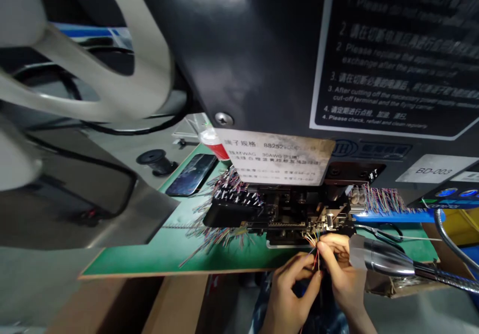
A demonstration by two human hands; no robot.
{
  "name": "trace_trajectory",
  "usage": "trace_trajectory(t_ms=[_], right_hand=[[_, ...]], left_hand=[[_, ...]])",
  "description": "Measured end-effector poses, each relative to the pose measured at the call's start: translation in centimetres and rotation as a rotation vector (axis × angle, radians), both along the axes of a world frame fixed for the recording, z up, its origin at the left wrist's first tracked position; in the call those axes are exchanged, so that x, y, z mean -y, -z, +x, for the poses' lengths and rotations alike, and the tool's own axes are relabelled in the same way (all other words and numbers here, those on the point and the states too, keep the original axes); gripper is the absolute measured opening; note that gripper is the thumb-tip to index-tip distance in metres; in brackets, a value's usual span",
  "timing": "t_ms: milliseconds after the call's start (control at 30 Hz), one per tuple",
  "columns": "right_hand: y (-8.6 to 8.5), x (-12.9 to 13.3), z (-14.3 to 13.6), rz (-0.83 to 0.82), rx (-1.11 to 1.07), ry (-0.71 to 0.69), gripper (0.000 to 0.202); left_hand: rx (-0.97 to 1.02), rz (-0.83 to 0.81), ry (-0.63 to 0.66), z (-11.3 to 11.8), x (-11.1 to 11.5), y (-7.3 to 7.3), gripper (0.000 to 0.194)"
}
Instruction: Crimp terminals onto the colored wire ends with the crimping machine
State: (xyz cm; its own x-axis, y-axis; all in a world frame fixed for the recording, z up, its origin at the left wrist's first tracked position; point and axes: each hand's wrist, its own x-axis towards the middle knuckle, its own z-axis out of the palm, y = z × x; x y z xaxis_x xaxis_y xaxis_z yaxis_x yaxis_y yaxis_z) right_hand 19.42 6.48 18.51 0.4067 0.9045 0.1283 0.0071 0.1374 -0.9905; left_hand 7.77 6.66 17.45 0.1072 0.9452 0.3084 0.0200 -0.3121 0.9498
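Several thin coloured wires (pixel 311 240) fan out between my two hands, just in front of the metal die area (pixel 329 220) of a dark terminal-crimping machine (pixel 254 65). My left hand (pixel 292 284) pinches the wires low down, thumb and index finger closed on them. Higher up, nearer the fanned ends, my right hand (pixel 339 261) has its thumb and fingers closed on the same bunch. The wire tips point up toward the die, and I cannot tell whether any of them touch it. Below my left hand the rest of the bunch is mostly hidden.
On the green table (pixel 127 261) lie a phone (pixel 192 174) and bundles of wires (pixel 232 184). A lamp head (pixel 389 257) stands close at my right hand, with scissors (pixel 389 234) behind it. More wires (pixel 385 199) lie near a blue tray (pixel 400 217). A wire reel (pixel 157 162) stands left.
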Motion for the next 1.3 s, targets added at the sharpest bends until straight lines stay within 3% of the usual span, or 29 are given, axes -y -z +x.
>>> trace_trajectory(t_ms=[767,1000,1133,1233,1300], right_hand=[[-0.3,-0.2,-0.2,-0.037,0.033,0.024,0.015],[-0.8,0.3,0.1,0.022,0.197,0.054,0.013],[-1.6,0.7,0.9,0.160,0.259,-0.017,0.012],[-1.5,0.8,1.1,0.121,0.140,-0.082,0.017],[-1.1,0.7,1.1,0.084,0.122,-0.054,0.016]], left_hand=[[0.010,-0.002,-0.001,0.1,-0.2,-0.3,0.022],[-0.109,0.040,-0.003,-1.0,0.1,-0.7,0.021],[-0.125,-0.092,0.026,-2.7,1.0,0.1,0.011],[-0.054,-0.215,0.105,-3.1,1.1,0.5,0.018],[0.027,-0.255,0.193,-2.8,0.8,0.4,0.023]])
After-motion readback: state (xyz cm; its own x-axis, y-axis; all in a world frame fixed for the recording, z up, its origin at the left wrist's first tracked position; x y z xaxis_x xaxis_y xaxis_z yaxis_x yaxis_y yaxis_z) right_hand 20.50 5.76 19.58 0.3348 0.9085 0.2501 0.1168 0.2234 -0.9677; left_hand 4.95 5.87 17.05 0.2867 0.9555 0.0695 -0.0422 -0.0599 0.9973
